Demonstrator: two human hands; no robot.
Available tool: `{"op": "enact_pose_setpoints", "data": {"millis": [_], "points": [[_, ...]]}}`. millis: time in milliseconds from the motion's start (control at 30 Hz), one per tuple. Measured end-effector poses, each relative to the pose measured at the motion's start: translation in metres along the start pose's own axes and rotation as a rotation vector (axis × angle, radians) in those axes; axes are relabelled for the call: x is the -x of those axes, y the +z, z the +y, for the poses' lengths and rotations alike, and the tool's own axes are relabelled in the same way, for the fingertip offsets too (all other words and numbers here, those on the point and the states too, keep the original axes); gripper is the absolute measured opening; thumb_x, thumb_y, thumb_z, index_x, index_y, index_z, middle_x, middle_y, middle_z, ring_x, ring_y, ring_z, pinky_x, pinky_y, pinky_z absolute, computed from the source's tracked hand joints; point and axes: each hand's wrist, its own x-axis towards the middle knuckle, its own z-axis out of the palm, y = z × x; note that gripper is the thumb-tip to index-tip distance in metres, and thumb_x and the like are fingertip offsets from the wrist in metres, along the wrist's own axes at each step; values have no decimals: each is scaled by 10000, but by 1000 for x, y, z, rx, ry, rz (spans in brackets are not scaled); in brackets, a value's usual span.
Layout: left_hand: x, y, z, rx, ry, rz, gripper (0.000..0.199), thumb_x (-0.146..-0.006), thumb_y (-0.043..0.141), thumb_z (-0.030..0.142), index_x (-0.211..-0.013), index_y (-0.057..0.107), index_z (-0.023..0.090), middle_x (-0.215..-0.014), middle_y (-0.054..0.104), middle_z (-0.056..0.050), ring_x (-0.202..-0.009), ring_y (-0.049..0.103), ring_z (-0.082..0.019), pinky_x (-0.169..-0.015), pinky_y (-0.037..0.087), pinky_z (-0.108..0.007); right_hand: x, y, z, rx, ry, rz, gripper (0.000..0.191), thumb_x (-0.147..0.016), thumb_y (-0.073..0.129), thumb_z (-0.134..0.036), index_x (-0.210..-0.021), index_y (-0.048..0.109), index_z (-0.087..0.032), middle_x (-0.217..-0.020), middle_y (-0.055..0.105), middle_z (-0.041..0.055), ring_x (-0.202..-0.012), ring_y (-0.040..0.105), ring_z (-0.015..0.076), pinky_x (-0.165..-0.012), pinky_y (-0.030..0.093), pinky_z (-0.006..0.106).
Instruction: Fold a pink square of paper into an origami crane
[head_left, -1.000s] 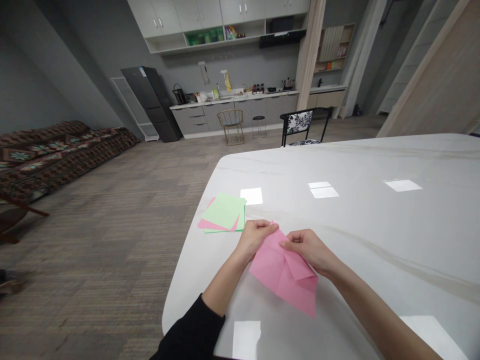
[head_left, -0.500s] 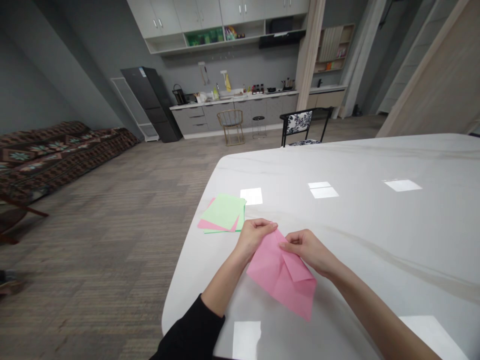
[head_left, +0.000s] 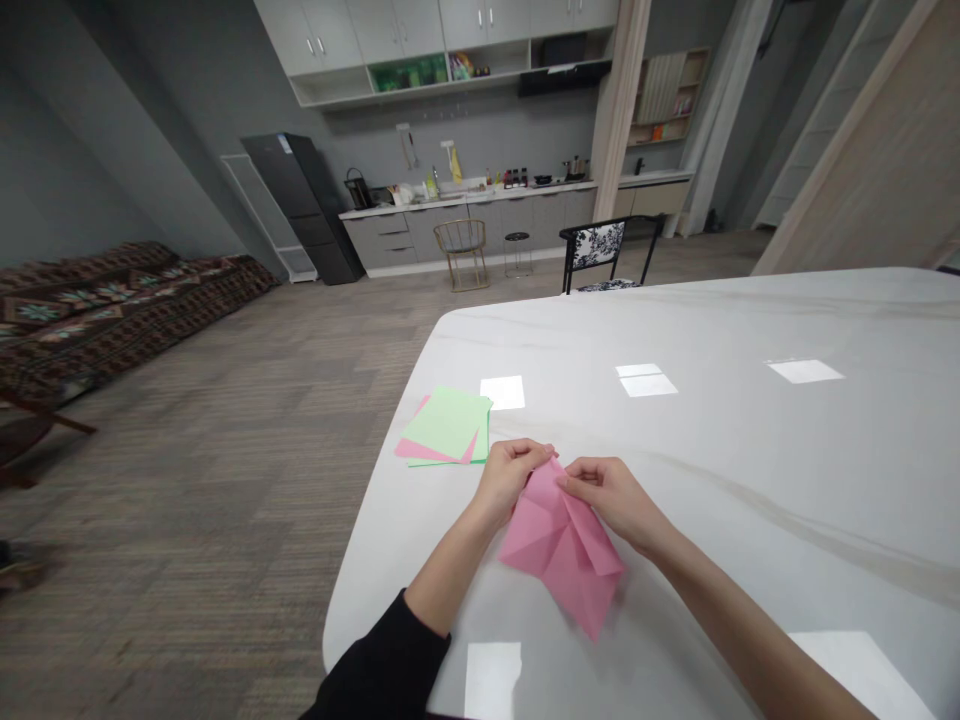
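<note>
Pink paper being handled above a white bench, head view. The pink paper [head_left: 559, 555] lies in the lower centre of the frame, partly folded, with creases running down from its upper tip; whether its lower edge touches the bench [head_left: 750, 430] cannot be told. The left hand [head_left: 512, 480], below a black sleeve [head_left: 390, 650], has its grip closed on the upper tip, thumb and fingers pinching the paper. The right hand [head_left: 611, 492], immediately to the right, pinches the paper's upper right edge between thumb and forefinger.

Compared with the frame one second earlier, the paper is drawn in and more sharply creased: its lower edge, formerly almost straight, now bends between the left corner and the lowest corner, which has shifted toward the left of the frame. The right corner has also moved inward, and the folded flap on the right appears narrower. The hands keep nearly the same places.

Left of centre, near the left hand, a light green sheet [head_left: 448, 420] lies over a pink sheet [head_left: 420, 448], with further green edges showing beneath; this pile is unchanged.
</note>
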Motion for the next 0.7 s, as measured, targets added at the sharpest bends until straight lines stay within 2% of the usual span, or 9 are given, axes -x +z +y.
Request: {"op": "enact_pose_setpoints", "data": {"millis": [200, 433, 567, 700], "points": [[-1, 0, 2, -6, 4, 10, 256, -662, 777, 359, -712, 733, 112, -707, 683, -70, -615, 558, -140, -573, 395, -255, 2, -1, -1, 8, 41, 8, 256, -789, 628, -357, -660, 632, -136, -645, 568, -3, -593, 472, 117, -548, 325, 242], [-4, -4, 1, -143, 92, 24, 230, -701, 749, 349, -723, 745, 120, -565, 624, -13, -511, 466, -92, -519, 348, -234, 5, 0, -5, 2, 66, -9, 236, -773, 636, -339, -653, 624, -137, -635, 560, -9, -574, 467, 109, -533, 327, 237], [-4, -4, 1, -165, 111, 20, 210, -708, 743, 334, -738, 742, 125, -631, 670, -31, -557, 523, -112, -560, 389, -243, 4, -1, -4, 15, 63, -16, 215, -766, 643, -322, -659, 628, -136, -637, 572, -5, -576, 479, 114, -536, 334, 241], [-1, -1, 1, -198, 155, 20, 182, -710, 742, 307, -723, 733, 126, -703, 701, -56, -649, 588, -148, -631, 429, -260, 1, 1, 0, -20, -3, -2, 208, -789, 633, -335, -728, 655, -138, -709, 622, 16, -651, 526, 138, -597, 375, 255]]}}
